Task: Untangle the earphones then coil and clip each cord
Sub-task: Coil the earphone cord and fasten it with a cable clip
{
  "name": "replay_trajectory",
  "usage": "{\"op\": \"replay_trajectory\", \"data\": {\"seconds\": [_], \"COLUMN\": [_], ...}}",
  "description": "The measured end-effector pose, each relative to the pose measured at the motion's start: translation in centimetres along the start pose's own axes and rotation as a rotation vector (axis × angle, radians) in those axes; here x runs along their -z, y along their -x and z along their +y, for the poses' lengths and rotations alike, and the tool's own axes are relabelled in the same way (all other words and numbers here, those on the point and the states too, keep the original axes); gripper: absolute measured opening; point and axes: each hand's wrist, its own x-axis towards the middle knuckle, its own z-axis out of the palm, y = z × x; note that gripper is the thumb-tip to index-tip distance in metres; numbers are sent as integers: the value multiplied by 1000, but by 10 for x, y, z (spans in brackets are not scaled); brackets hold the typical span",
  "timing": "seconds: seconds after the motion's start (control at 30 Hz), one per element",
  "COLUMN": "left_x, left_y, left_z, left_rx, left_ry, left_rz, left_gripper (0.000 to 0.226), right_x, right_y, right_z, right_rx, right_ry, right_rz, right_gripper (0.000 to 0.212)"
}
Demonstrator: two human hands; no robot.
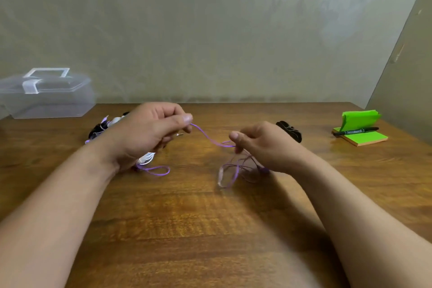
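Observation:
A thin purple earphone cord [210, 138] stretches between my two hands above the wooden table [210, 217]. My left hand [149, 132] pinches one end of that span between thumb and fingers. My right hand [261, 145] pinches the other end, and blurred purple loops [236, 170] hang from it to the table. Under and behind my left hand lies a tangle of white, black and purple earphones [102, 127], partly hidden, with a purple loop [159, 170] trailing out by my wrist. A black clip [291, 131] lies just beyond my right hand.
A clear plastic box with a handle [46, 93] stands at the back left. Green sticky notes [360, 128] with a black marker [355, 131] on them sit at the back right. A wall rises close behind the table.

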Motion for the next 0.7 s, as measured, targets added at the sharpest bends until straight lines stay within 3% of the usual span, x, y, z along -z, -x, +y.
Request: {"op": "replay_trajectory", "data": {"seconds": [0.07, 0.13, 0.17, 0.27, 0.33, 0.4, 0.47, 0.53, 0.63, 0.7], "left_x": [-9, -25, -33, -40, -33, -22, -9, 3, 18, 21], "left_y": [-2, -2, -1, 0, -2, -3, -2, 0, 3, 4], "left_z": [-2, -4, -5, -4, -5, -6, -8, -7, -5, -3], "left_rx": [-30, -58, -74, -143, -171, -117, 0, 39, -23, -58], "left_ry": [-171, -399, -434, -291, -301, -322, -153, 151, 555, 681], "left_rz": [-15, -72, -94, -117, -73, -69, -101, -109, -179, -231], "left_gripper": [25, 22, 20, 15, 22, 25, 38, 34, 27, 24], "right_x": [-5, -8, -10, -25, -25, -12, 4, 9, 0, -7], "right_y": [-5, -2, -1, 7, 9, 3, -4, -11, -17, -20], "right_z": [-3, -20, -28, -46, -42, -26, -4, 18, 30, 32], "right_rx": [22, 128, 186, 187, 216, 198, 72, -78, -166, -188], "right_ry": [203, 167, 11, -541, -474, -432, -514, -526, -361, -246], "right_rz": [172, 341, 320, -74, -158, -19, 186, 323, 308, 273], "right_gripper": [43, 47, 47, 53, 59, 48, 40, 42, 40, 39]}}
